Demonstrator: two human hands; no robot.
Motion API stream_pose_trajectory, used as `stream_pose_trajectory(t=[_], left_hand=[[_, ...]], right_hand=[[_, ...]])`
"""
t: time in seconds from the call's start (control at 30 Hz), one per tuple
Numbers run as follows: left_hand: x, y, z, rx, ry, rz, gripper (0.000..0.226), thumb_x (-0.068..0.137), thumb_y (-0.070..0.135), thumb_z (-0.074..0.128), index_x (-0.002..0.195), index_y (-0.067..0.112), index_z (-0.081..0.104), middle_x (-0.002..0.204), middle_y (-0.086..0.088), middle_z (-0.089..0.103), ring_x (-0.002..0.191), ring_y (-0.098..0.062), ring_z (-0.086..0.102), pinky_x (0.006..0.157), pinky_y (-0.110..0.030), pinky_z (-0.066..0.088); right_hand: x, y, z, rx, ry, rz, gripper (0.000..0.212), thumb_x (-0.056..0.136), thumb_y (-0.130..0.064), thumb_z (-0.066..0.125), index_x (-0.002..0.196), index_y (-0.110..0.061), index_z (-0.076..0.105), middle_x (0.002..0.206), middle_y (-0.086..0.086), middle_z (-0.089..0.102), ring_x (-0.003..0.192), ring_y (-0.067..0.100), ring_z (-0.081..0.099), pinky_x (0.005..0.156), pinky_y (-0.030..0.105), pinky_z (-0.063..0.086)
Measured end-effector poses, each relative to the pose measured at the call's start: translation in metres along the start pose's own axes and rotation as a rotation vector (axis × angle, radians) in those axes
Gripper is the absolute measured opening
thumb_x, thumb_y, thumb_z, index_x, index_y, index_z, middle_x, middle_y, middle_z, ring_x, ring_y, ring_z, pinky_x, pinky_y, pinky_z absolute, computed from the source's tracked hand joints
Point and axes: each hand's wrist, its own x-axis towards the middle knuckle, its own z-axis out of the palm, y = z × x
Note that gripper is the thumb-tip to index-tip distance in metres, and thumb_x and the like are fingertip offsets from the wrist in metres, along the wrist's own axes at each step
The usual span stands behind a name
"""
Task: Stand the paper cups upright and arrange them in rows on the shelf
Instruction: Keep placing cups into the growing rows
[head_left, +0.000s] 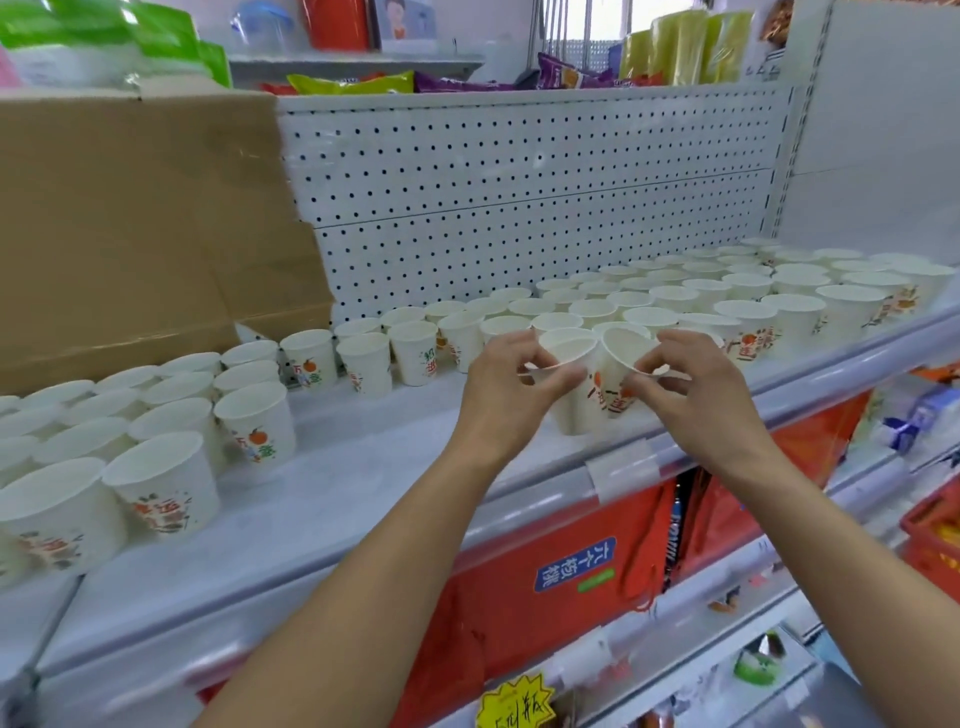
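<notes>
Many white paper cups with red and orange print stand upright in rows on the pale shelf (332, 483), one group at the left (171, 447) and a larger group at the right (727, 296). At the shelf's front middle my left hand (511, 387) pinches the rim of one upright cup (569, 379). My right hand (685, 387) grips the rim of a second cup (621, 364), which tilts left against the first. Both cups sit just before the right group's front row.
A large brown cardboard box (140, 234) stands at the shelf's back left against the white pegboard (519, 197). Bare shelf surface lies between the two cup groups. Red packages (550, 582) hang on the shelf below; snack bags line the shelf above.
</notes>
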Motion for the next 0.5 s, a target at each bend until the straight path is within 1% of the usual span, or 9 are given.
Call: stream_pose_trajectory(t=[0.07, 0.13, 0.17, 0.2, 0.3, 0.33, 0.4, 0.43, 0.5], left_hand=[[-0.015, 0.004, -0.022, -0.057, 0.044, -0.018, 0.032, 0.076, 0.031, 0.079, 0.073, 0.003, 0.062, 0.111, 0.016, 0.054, 0.109, -0.011, 0.058, 0.091, -0.027, 0.05], [-0.034, 0.006, -0.046, -0.09, 0.085, -0.038, 0.039, 0.071, 0.032, 0.082, 0.069, 0.002, 0.057, 0.118, 0.012, 0.058, 0.108, -0.009, 0.06, 0.089, -0.032, 0.052], [-0.045, 0.006, -0.059, -0.1, 0.1, -0.049, 0.042, 0.069, 0.034, 0.083, 0.066, 0.002, 0.055, 0.119, 0.01, 0.061, 0.106, -0.008, 0.062, 0.088, -0.036, 0.053], [-0.057, 0.006, -0.073, -0.103, 0.114, -0.058, 0.044, 0.066, 0.037, 0.084, 0.063, 0.004, 0.055, 0.119, 0.008, 0.064, 0.104, -0.007, 0.063, 0.087, -0.039, 0.054], [-0.095, 0.005, -0.12, -0.098, 0.151, -0.088, 0.049, 0.056, 0.048, 0.082, 0.056, 0.009, 0.053, 0.111, 0.006, 0.07, 0.101, -0.009, 0.066, 0.084, -0.044, 0.055], [-0.109, 0.004, -0.138, -0.097, 0.158, -0.098, 0.048, 0.056, 0.048, 0.082, 0.055, 0.01, 0.052, 0.109, 0.006, 0.071, 0.1, -0.01, 0.067, 0.084, -0.045, 0.055], [-0.136, 0.001, -0.175, -0.079, 0.181, -0.119, 0.043, 0.059, 0.041, 0.083, 0.053, 0.014, 0.051, 0.107, 0.006, 0.072, 0.099, -0.01, 0.068, 0.083, -0.042, 0.055], [-0.151, -0.001, -0.195, -0.07, 0.202, -0.127, 0.04, 0.062, 0.035, 0.085, 0.054, 0.015, 0.051, 0.107, 0.006, 0.072, 0.097, -0.01, 0.068, 0.081, -0.038, 0.056], [-0.182, -0.005, -0.237, -0.039, 0.253, -0.127, 0.036, 0.066, 0.025, 0.086, 0.057, 0.012, 0.053, 0.109, 0.008, 0.071, 0.098, -0.008, 0.067, 0.077, -0.03, 0.057]], right_hand=[[-0.011, -0.019, 0.005, 0.102, 0.005, 0.009, 0.01, 0.081, -0.015, 0.074, 0.076, -0.018, 0.066, 0.128, 0.001, 0.05, 0.12, 0.012, 0.052, 0.092, 0.027, 0.049], [-0.024, -0.041, 0.014, 0.195, -0.007, 0.007, 0.008, 0.082, -0.015, 0.073, 0.077, -0.014, 0.066, 0.131, -0.003, 0.051, 0.116, 0.009, 0.055, 0.082, 0.014, 0.048], [-0.031, -0.053, 0.021, 0.236, -0.021, 0.0, 0.009, 0.082, -0.015, 0.073, 0.077, -0.013, 0.066, 0.131, -0.005, 0.052, 0.114, 0.007, 0.057, 0.078, 0.01, 0.048], [-0.039, -0.066, 0.028, 0.278, -0.04, -0.009, 0.01, 0.082, -0.014, 0.073, 0.076, -0.014, 0.065, 0.13, -0.006, 0.053, 0.111, 0.006, 0.059, 0.077, 0.01, 0.049], [-0.059, -0.105, 0.057, 0.339, -0.123, -0.055, 0.011, 0.08, -0.019, 0.074, 0.074, -0.021, 0.065, 0.127, -0.006, 0.058, 0.104, 0.011, 0.063, 0.084, 0.027, 0.053], [-0.065, -0.118, 0.069, 0.342, -0.154, -0.066, 0.011, 0.08, -0.02, 0.074, 0.073, -0.02, 0.066, 0.126, -0.006, 0.06, 0.102, 0.01, 0.064, 0.084, 0.029, 0.053], [-0.077, -0.148, 0.095, 0.372, -0.236, -0.091, 0.013, 0.078, -0.025, 0.076, 0.069, -0.019, 0.069, 0.122, -0.008, 0.064, 0.101, 0.006, 0.064, 0.082, 0.029, 0.053], [-0.086, -0.164, 0.109, 0.4, -0.284, -0.106, 0.016, 0.076, -0.032, 0.078, 0.068, -0.021, 0.069, 0.118, -0.01, 0.066, 0.101, 0.005, 0.064, 0.081, 0.029, 0.052], [-0.104, -0.198, 0.137, 0.433, -0.346, -0.146, 0.024, 0.071, -0.041, 0.08, 0.063, -0.021, 0.068, 0.111, -0.012, 0.067, 0.097, 0.007, 0.064, 0.077, 0.025, 0.05]])
